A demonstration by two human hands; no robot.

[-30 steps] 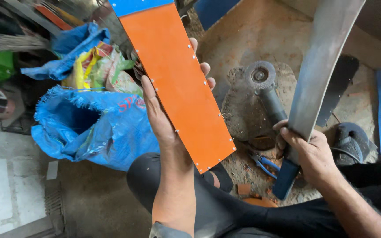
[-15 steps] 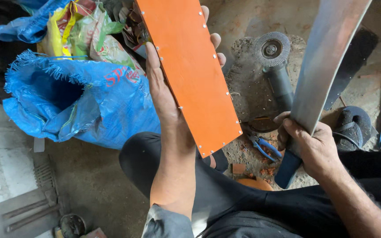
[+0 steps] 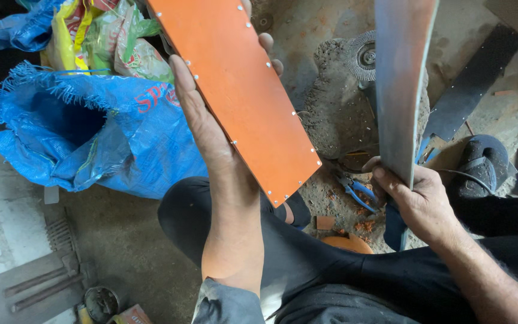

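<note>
The left hand [image 3: 211, 129] holds a long orange sheath [image 3: 235, 90] studded with rivets, tilted up to the far left. The right hand [image 3: 418, 198] grips a broad grey blade [image 3: 400, 84] upright. A blue woven sack [image 3: 91, 132] lies at left, blue pliers [image 3: 355, 192] between the hands.

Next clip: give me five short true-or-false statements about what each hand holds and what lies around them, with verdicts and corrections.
1. The left hand holds an orange sheath studded with rivets. True.
2. The right hand is empty. False: it grips a long metal blade by its blue handle.
3. A blue woven sack lies beside the left hand. True.
4. Blue-handled pliers lie on the ground between the hands. True.
5. The blade is inside the sheath. False: they are held apart.
</note>
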